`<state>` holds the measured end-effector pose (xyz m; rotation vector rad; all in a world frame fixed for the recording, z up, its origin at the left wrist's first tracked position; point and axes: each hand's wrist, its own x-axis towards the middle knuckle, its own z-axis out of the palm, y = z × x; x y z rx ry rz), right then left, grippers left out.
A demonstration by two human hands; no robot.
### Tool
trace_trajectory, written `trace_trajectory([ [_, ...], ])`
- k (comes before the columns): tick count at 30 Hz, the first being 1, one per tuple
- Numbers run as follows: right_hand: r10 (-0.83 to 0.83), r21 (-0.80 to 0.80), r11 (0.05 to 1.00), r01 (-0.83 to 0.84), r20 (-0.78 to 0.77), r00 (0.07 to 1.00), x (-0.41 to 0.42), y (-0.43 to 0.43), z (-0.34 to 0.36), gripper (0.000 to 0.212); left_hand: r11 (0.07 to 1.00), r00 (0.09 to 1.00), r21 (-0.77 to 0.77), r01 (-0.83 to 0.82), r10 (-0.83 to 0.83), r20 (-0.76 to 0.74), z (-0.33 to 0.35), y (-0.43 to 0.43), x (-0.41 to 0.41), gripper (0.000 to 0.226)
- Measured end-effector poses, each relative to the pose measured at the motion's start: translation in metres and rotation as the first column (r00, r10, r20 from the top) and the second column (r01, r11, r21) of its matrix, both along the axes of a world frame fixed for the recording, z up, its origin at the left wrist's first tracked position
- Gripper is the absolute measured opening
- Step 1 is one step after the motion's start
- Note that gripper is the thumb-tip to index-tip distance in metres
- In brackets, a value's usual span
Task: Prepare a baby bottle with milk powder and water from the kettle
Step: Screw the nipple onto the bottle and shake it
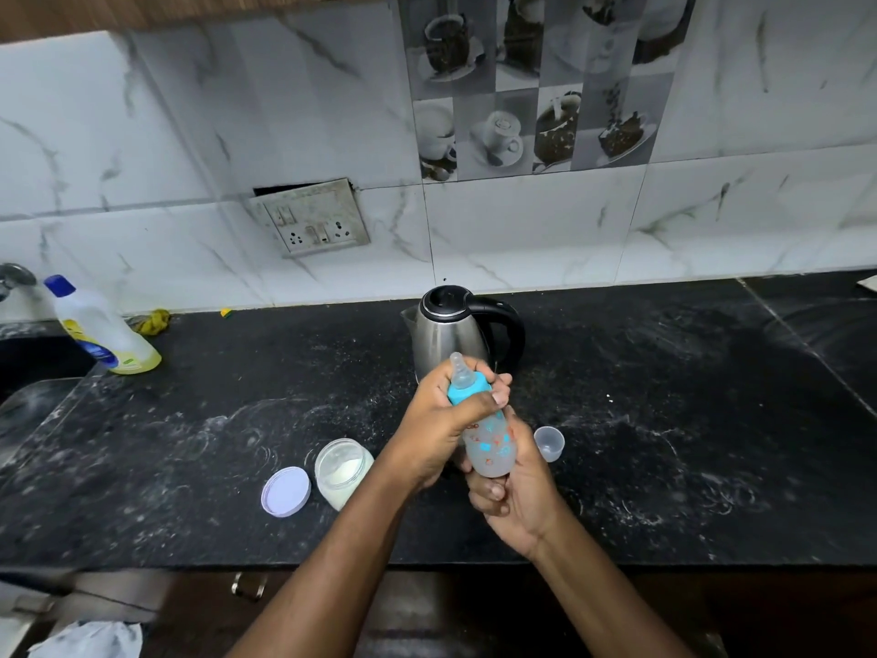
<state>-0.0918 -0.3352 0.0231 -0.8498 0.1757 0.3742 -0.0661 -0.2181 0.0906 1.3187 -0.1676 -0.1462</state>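
We see both hands clamped on the small translucent plastic baby bottle [491, 446] with orange and blue prints, which is held in the air above the black speckled stone counter [664, 420], just in front of the kettle. The left hand [439, 420] wraps its fingers and thumb round the bright blue screw collar [467, 390] at the bottle's top, and the clear silicone teat [459, 365] sticks up out of that grip. The right hand [515, 491] curls round the bottle's lower end from underneath. The bottle leans, with its teat up and away from us and its base toward us. We cannot tell what is inside it. Behind the hands the stainless-steel electric kettle [443, 332] with a black lid and black handle stands on the counter, lid closed and handle to the right. To the left of the left wrist a round clear jar [342, 467] stands open with white powder inside, and its pale lilac round lid [286, 491] lies just beside it on the counter. To the right of the bottle a small clear plastic cap [549, 443] rests on the counter. Far to the left, near the sink edge, stands a clear bottle of yellow liquid with a blue cap [104, 325], and a crumpled yellow cloth [153, 321] lies against the white marble-look wall tiles [522, 230]. A worn switch-and-socket plate [311, 223] hangs tilted on those tiles.
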Motion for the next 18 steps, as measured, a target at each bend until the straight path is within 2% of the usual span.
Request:
trace_trajectory([
  [2, -0.097, -0.114, 0.988, 0.107, 0.087, 0.991, -0.001, 0.002, -0.002, 0.068, 0.999, 0.999, -0.024, -0.04, 0.039, -0.023, 0.001, -0.002, -0.001, 0.017],
  [4, -0.266, -0.28, 0.893, 0.353, 0.305, 0.915, -0.003, 0.007, -0.009, 0.057, 0.991, 0.994, -0.086, -0.099, 0.094, -0.06, 0.001, -0.006, -0.001, 0.02],
  [6, -0.331, -0.328, 0.786, 0.524, 0.491, 0.805, -0.007, 0.012, -0.014, 0.043, 0.984, 0.99, -0.132, -0.116, 0.103, -0.101, -0.001, -0.012, -0.001, 0.021],
  [8, -0.369, -0.333, 0.74, 0.584, 0.524, 0.767, -0.009, 0.013, -0.015, 0.043, 0.979, 0.987, -0.172, -0.108, 0.086, -0.134, -0.001, -0.016, 0.0, 0.019],
  [10, -0.408, -0.345, 0.725, 0.596, 0.482, 0.775, -0.011, 0.016, -0.01, 0.04, 0.979, 0.988, -0.184, -0.091, 0.067, -0.137, -0.003, -0.016, 0.003, 0.017],
  [11, -0.43, -0.328, 0.749, 0.576, 0.421, 0.799, -0.012, 0.018, -0.008, 0.041, 0.98, 0.989, -0.185, -0.073, 0.047, -0.142, -0.002, -0.015, 0.005, 0.017],
  [13, -0.416, -0.213, 0.869, 0.446, 0.172, 0.893, -0.01, 0.019, -0.001, 0.052, 0.982, 0.987, -0.183, -0.037, 0.006, -0.163, -0.001, -0.013, 0.008, 0.017],
  [15, -0.226, -0.064, 0.973, 0.223, -0.047, 0.973, -0.008, 0.014, 0.004, 0.06, 0.98, 0.984, -0.197, -0.025, -0.011, -0.178, -0.001, -0.011, 0.01, 0.018],
  [17, -0.132, -0.035, 0.991, 0.13, -0.074, 0.988, -0.007, 0.01, 0.007, 0.065, 0.977, 0.981, -0.207, -0.059, 0.019, -0.191, -0.002, -0.013, 0.01, 0.019],
  [18, -0.173, -0.079, 0.982, 0.171, -0.017, 0.985, -0.007, 0.011, 0.007, 0.07, 0.975, 0.979, -0.204, -0.085, 0.043, -0.201, -0.002, -0.015, 0.011, 0.02],
])
